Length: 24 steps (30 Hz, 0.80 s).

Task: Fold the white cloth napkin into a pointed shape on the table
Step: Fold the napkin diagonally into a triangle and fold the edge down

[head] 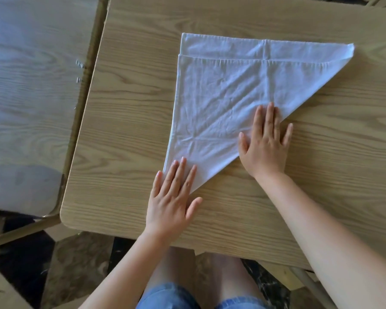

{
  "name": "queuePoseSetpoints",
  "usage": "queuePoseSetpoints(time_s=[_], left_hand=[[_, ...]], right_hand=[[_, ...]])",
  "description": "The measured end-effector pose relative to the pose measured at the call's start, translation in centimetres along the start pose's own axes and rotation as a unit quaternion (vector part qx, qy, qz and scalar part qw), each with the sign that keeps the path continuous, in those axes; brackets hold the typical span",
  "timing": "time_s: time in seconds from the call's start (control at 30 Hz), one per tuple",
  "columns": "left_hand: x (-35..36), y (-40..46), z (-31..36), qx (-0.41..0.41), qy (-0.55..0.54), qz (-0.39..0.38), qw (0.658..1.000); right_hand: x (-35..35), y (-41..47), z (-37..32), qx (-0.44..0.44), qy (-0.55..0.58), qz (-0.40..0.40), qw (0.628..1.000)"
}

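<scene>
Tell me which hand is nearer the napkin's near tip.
Left. The left hand lies flat over the napkin's near tip; the right hand presses farther up the diagonal fold.

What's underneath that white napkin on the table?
The white napkin lies flat on the wooden table, with a second cloth layer peeking out along its far edge. Both hands, left hand and right hand, press on it. Anything else beneath is covered.

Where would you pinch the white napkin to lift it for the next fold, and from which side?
Probably the far right corner of the white napkin, reached from the right. It lies free of both flat hands, the left hand on the near tip and the right hand on the diagonal fold, and its layers end at the table edge-on, easy to pinch.
</scene>
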<state>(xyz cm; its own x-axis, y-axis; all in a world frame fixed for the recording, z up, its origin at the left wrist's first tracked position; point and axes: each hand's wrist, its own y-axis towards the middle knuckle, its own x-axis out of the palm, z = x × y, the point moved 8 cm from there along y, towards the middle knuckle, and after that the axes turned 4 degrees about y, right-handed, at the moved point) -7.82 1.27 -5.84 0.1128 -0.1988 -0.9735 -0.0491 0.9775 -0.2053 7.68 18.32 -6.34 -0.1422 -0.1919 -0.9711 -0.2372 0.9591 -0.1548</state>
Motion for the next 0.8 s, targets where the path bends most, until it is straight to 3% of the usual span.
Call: queuePoseSetpoints(time_s=[0.13, 0.2, 0.33, 0.43, 0.53, 0.6, 0.8], left_hand=[[-1.5, -0.1, 0.2, -0.031, -0.04, -0.005, 0.999], [-3.5, 1.8, 0.4, -0.048, -0.094, 0.052, 0.993], [-8.5, 11.7, 2.8, 0.037, -0.082, 0.177, 0.98], [-8.5, 19.6, 4.1, 0.074, -0.029, 0.119, 0.99], [-5.6, 23.4, 3.6, 0.067, 0.017, 0.044, 0.997], [-4.6, 24.0, 2.9, 0.051, 0.015, 0.031, 0.998], [-4.1, 21.7, 3.6, 0.056, 0.033, 0.031, 0.997]], right_hand=[[-0.1, -0.1, -0.1, 0.004, 0.009, -0.013, 1.0], [-0.4, 0.0, 0.1, 0.002, 0.02, -0.013, 1.0], [-3.3, 3.5, 1.0, -0.03, 0.023, 0.063, 0.997], [-4.1, 7.7, 2.8, -0.033, -0.006, 0.051, 0.998], [-3.1, 9.1, 7.1, 0.05, -0.004, 0.023, 0.999], [-2.7, 8.6, 9.4, 0.088, 0.002, 0.024, 0.996], [-2.6, 5.6, 9.6, 0.087, 0.015, 0.032, 0.996]])
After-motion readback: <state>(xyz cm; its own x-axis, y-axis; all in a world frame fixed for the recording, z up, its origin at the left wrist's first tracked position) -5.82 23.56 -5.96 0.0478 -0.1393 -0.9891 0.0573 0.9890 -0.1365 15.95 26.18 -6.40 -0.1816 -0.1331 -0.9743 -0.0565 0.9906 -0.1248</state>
